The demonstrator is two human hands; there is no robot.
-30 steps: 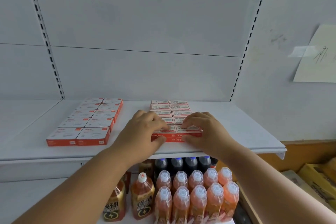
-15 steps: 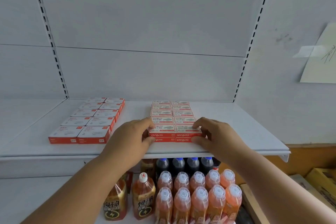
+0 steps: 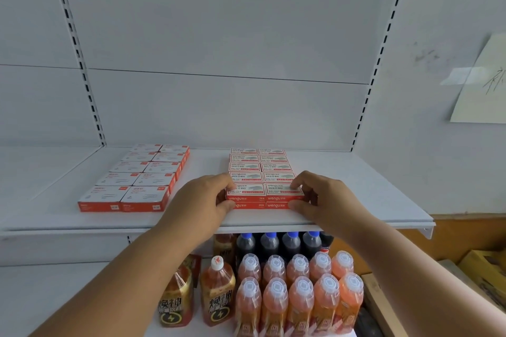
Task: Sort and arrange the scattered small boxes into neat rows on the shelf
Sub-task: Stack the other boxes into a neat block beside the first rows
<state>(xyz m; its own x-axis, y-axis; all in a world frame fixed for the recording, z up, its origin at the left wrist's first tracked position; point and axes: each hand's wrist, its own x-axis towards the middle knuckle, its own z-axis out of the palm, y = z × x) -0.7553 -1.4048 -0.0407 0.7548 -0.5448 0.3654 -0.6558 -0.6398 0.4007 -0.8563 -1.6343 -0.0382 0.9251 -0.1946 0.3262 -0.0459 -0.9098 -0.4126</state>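
On the left of the white metal shelf (image 3: pixel 356 200) lies a block of flat white cardboard boxes with orange-red sides (image 3: pixel 137 180), two columns deep, already squared and untouched. Next comes the left hand (image 3: pixel 200 202): its fingers (image 3: pixel 230 186) curl against the left side of the front pair of the red-and-white staple boxes (image 3: pixel 262 175), thumb low against the bottom layer. A second ago both hands lay over the tops of that front pair; they have since slid outward to the two sides, so the front labels now show. I judge this a last squeezing-in of the front row, with the sorting nearly complete. The staple boxes stand mid-shelf in two columns running to the back wall, at least the front pair stacked two high. The right hand (image 3: pixel 325 200) mirrors the left, fingertips on the top right edge, thumb against the lower box. Nothing blocks the hands. Below the shelf stand orange drink bottles with clear caps (image 3: pixel 298 301); a pale paper sheet (image 3: pixel 484 85) is taped to the right wall.
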